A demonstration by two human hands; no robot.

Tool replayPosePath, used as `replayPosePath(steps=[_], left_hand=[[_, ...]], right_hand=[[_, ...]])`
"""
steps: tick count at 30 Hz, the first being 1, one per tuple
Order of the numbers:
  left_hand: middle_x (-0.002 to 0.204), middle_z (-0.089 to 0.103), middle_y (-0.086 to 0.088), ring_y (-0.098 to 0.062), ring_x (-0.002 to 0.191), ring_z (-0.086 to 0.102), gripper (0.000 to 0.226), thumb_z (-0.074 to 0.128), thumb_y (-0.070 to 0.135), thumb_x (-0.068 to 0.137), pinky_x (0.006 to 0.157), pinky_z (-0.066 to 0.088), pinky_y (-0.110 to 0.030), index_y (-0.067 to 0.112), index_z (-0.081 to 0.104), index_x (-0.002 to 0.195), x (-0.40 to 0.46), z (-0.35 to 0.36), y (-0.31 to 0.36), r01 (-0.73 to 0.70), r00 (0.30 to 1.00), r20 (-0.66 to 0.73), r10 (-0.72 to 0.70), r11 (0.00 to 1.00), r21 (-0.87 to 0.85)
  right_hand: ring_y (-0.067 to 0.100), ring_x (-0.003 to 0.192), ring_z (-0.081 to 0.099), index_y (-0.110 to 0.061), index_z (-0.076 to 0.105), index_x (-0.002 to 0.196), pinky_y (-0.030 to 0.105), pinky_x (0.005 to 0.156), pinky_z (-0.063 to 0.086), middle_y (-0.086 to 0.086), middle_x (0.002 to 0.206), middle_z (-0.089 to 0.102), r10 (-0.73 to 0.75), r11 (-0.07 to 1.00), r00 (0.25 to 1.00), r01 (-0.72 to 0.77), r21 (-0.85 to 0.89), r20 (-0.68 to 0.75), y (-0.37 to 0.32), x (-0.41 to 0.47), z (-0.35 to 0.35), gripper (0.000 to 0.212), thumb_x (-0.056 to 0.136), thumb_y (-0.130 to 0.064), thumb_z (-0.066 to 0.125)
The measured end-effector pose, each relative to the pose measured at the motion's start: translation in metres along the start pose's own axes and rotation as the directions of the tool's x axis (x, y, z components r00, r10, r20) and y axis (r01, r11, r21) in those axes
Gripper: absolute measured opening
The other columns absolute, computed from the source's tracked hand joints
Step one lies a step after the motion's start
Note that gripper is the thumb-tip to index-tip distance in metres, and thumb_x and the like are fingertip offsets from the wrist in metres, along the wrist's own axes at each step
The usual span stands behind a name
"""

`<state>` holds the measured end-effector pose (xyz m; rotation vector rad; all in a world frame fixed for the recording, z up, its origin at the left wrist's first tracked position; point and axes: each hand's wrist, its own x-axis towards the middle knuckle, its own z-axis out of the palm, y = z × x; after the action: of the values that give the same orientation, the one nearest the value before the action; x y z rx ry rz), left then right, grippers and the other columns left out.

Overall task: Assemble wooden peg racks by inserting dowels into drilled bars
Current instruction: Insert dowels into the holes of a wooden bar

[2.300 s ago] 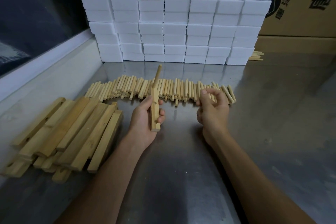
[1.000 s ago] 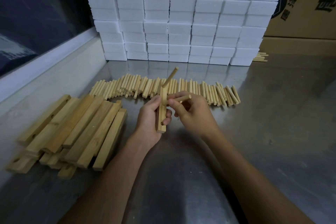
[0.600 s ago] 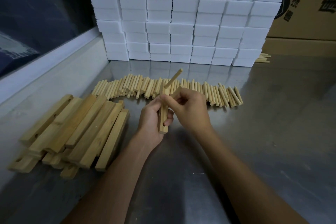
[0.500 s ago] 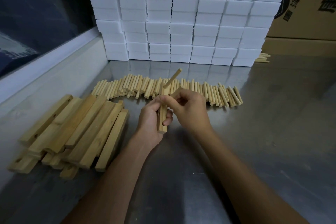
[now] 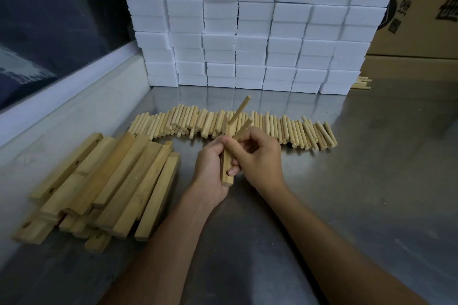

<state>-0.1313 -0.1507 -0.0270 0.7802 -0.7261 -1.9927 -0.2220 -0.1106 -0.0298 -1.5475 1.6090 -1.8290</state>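
Above the steel table [image 5: 371, 181]: our left hand [image 5: 210, 168] grips the bar [image 5: 227, 176], one dowel [image 5: 240, 109] seated
Right hand [image 5: 257, 153]: we pinch a second dowel [image 5: 244, 128]; its hole is hidden

Metal tabletop [image 5: 371, 181], brushed and reflective. White foam blocks [image 5: 247, 20] stacked in even courses along its far edge. Cardboard boxes [image 5: 421, 20] with dark print at the far right. Dark window [image 5: 49, 20] above a pale ledge [image 5: 74, 86] on the left
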Motion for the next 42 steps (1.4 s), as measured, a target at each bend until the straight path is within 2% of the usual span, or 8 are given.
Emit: replayPosePath(steps=[12,18,20,23,28,32,37,42], left_hand=[[0.073,0.063,-0.009,-0.009,0.041,0.045,0.027,0.041,0.019,0.104,0.030,0.032,-0.017,0.004,0.063,0.111,0.001,0.000,0.002,-0.004,1.000,-0.018,0.004,1.000,-0.010],[0.099,0.070,-0.017,-0.022,0.067,0.068,0.034,0.044,0.026,0.103,0.049,0.053,-0.023,0.003,0.064,0.117,0.000,-0.004,0.004,0.031,0.999,0.012,-0.030,0.999,-0.019],[0.088,0.066,-0.013,-0.018,0.057,0.063,0.034,0.042,0.026,0.104,0.045,0.048,-0.022,0.001,0.062,0.117,0.000,-0.004,0.005,0.020,1.000,0.022,-0.019,0.999,-0.036],[0.075,0.057,-0.008,-0.011,0.045,0.047,0.026,0.038,0.021,0.106,0.034,0.034,-0.018,0.003,0.057,0.104,0.002,-0.003,0.005,-0.025,1.000,-0.006,0.025,0.997,-0.077],[0.070,0.060,-0.008,-0.012,0.047,0.049,0.024,0.038,0.019,0.106,0.035,0.034,-0.019,0.004,0.055,0.099,0.003,-0.004,0.005,-0.009,1.000,-0.007,0.009,0.995,-0.098],[0.068,0.062,-0.008,-0.012,0.048,0.050,0.023,0.038,0.019,0.106,0.036,0.036,-0.019,0.004,0.056,0.101,0.002,-0.004,0.005,-0.011,1.000,-0.004,0.011,0.994,-0.104],[0.071,0.061,-0.008,-0.013,0.049,0.050,0.024,0.039,0.019,0.106,0.037,0.036,-0.020,0.003,0.056,0.102,0.000,-0.003,0.005,-0.009,1.000,-0.004,0.008,0.995,-0.098],[0.073,0.060,-0.008,-0.012,0.049,0.050,0.024,0.038,0.019,0.106,0.037,0.036,-0.019,0.003,0.057,0.104,-0.001,-0.002,0.006,-0.016,1.000,0.004,0.016,0.996,-0.084]], right_hand=[[0.022,0.064,0.060,-0.007,0.074,0.086,0.041,0.062,0.051,0.003,0.069,0.064,0.003,0.998,0.996,0.003,-0.063,0.088,0.004,0.003,-0.001,0.015,0.091,-0.020,0.070],[0.017,0.062,0.062,-0.025,0.069,0.082,0.031,0.056,0.050,0.001,0.068,0.064,-0.024,0.999,0.994,0.029,-0.043,0.110,-0.002,0.002,-0.003,0.009,0.091,-0.025,0.070],[0.017,0.063,0.065,-0.017,0.072,0.093,0.037,0.059,0.053,0.003,0.072,0.067,0.010,1.000,0.989,-0.012,0.010,0.145,-0.002,0.001,-0.009,0.011,0.090,-0.021,0.062],[0.011,0.072,0.063,-0.010,0.073,0.103,0.035,0.066,0.056,-0.001,0.082,0.070,0.016,0.965,1.000,-0.012,-0.261,0.012,0.007,0.007,-0.029,0.024,0.087,-0.012,0.056],[0.025,0.105,0.057,-0.016,0.065,0.116,0.041,0.091,0.042,0.005,0.110,0.064,0.035,0.674,0.967,-0.210,-0.708,-0.254,0.028,0.023,-0.063,0.032,0.088,-0.031,0.061],[0.027,0.120,0.048,-0.022,0.064,0.119,0.046,0.103,0.029,0.006,0.122,0.058,0.189,0.538,0.941,-0.338,-0.772,-0.280,0.038,0.026,-0.070,0.047,0.087,-0.056,0.059],[0.026,0.107,0.052,-0.023,0.073,0.091,0.043,0.096,0.031,0.004,0.105,0.063,0.139,0.571,0.948,-0.313,-0.759,-0.286,0.038,0.029,-0.071,0.024,0.087,-0.046,0.064],[0.022,0.106,0.050,-0.022,0.073,0.082,0.041,0.096,0.031,0.000,0.102,0.057,0.158,0.570,0.944,-0.327,-0.754,-0.290,0.037,0.029,-0.070,0.028,0.081,-0.050,0.072]])
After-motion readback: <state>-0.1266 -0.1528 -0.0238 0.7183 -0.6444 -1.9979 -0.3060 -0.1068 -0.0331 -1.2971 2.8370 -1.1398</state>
